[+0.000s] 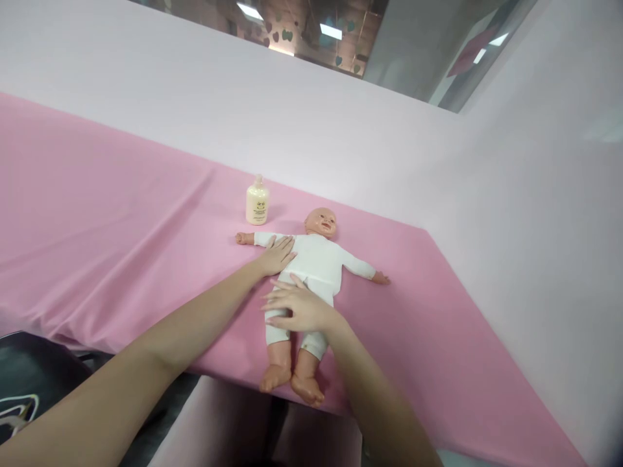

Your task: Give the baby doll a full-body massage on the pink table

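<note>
A baby doll (318,259) in a white suit lies on its back, head away from me, arms spread and bare feet near the table's front edge. My left hand (278,255) rests on the side of its chest by the armpit, fingers stretched out and holding nothing. Over the doll's hip and upper leg is my right hand (300,306), its fingers spread, pointing left; whether it presses on the leg or hovers just above, I cannot tell. Beyond the doll's outstretched arm stands a cream-coloured lotion bottle (257,204) with a pump top, upright and untouched.
A pink cloth (131,194) covers the table, wrinkled at the left. White walls (341,143) rise behind and at the right, with a window (311,29) above. A black bag or seat (34,370) is at the lower left.
</note>
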Action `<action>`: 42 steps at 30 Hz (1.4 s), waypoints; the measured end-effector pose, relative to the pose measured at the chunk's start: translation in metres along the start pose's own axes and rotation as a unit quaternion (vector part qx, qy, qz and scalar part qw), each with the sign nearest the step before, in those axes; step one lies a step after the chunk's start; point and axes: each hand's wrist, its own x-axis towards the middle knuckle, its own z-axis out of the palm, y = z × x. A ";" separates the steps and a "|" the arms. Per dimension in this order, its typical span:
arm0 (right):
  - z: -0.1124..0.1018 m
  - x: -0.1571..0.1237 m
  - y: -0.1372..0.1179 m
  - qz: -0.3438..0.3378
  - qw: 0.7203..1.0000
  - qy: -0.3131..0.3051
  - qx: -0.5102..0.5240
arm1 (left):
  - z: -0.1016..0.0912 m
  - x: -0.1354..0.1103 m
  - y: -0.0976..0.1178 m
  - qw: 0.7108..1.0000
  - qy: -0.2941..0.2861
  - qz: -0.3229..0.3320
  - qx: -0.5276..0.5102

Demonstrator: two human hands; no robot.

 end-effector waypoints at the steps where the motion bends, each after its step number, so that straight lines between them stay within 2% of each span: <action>1: 0.000 0.001 0.002 -0.013 1.000 -0.004 0.013 | 0.000 -0.001 0.002 1.000 -0.002 -0.002 -0.002; 2: -0.001 0.001 0.007 -0.011 1.000 0.010 0.019 | -0.001 -0.002 0.004 1.000 -0.003 0.000 -0.006; 4: -0.005 -0.002 0.026 0.043 0.995 0.090 0.015 | -0.004 -0.005 0.008 1.000 0.001 0.010 -0.020; 6: -0.009 -0.008 0.055 0.160 0.965 0.209 -0.009 | -0.009 -0.008 0.016 0.999 -0.009 0.030 -0.042; 7: -0.011 -0.012 0.071 0.215 0.946 0.241 -0.007 | -0.012 -0.010 0.021 0.997 -0.021 0.040 -0.054; 9: -0.011 -0.020 0.102 0.288 0.916 0.278 0.017 | -0.019 -0.015 0.033 0.994 -0.048 0.060 -0.077; 12: -0.006 -0.028 0.138 0.345 0.876 0.333 0.050 | -0.026 -0.026 0.058 0.986 -0.073 0.112 -0.100; 15: 0.000 -0.028 0.153 0.353 0.867 0.349 0.055 | -0.028 -0.039 0.084 0.970 -0.097 0.193 -0.110; 20: 0.002 -0.027 0.155 0.344 0.867 0.357 0.052 | -0.026 -0.059 0.116 0.942 -0.117 0.295 -0.109; 24: 0.003 -0.029 0.154 0.348 0.859 0.370 0.060 | -0.023 -0.073 0.135 0.895 -0.180 0.380 -0.147; 27: 0.004 -0.031 0.154 0.346 0.856 0.378 0.065 | -0.022 -0.074 0.137 0.862 -0.224 0.411 -0.194; 28: 0.003 -0.032 0.153 0.348 0.858 0.373 0.066 | -0.023 -0.070 0.133 0.863 -0.227 0.400 -0.210; 30: 0.003 -0.031 0.149 0.354 0.866 0.347 0.061 | -0.025 -0.057 0.117 0.889 -0.199 0.338 -0.235; 33: 0.001 -0.028 0.137 0.364 0.881 0.298 0.043 | -0.024 -0.033 0.082 0.955 -0.080 0.177 -0.223; 35: 0.000 -0.026 0.127 0.349 0.894 0.279 0.023 | -0.017 -0.020 0.059 0.978 -0.025 0.098 -0.183; 37: -0.002 -0.024 0.120 0.308 0.914 0.265 0.011 | -0.007 -0.012 0.044 0.984 0.023 0.047 -0.170; 39: -0.003 -0.024 0.119 0.273 0.925 0.264 0.015 | 0.004 -0.006 0.034 0.983 0.046 0.021 -0.175; 42: -0.005 -0.027 0.131 0.290 0.911 0.293 0.029 | 0.014 -0.002 0.024 0.984 0.048 0.008 -0.169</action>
